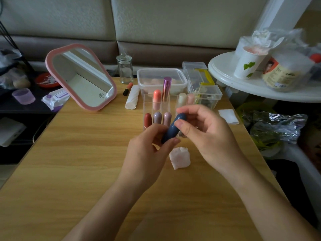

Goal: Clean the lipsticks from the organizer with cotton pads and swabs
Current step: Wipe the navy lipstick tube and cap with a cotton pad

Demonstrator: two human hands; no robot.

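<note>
Left hand (147, 150), right hand (208, 134) grip 1 lipstick (172, 129); organizer (148, 105): 7.

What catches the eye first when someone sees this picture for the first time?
The left hand and right hand grip a dark blue lipstick between them above the wooden table, near the clear organizer. A tilted pink-framed mirror stands at the rear left; a crumpled cotton pad lies under the hands.

Reaching forward with both bare forearms, angled inward and meeting in front. Gripping the lower end of the blue lipstick (172, 129) with the left hand (149, 145), thumb on the near side, fingers curled behind it. Pinching the upper end with the right hand (206, 133), thumb laid flat on top, fingers arched over the far side.
</note>
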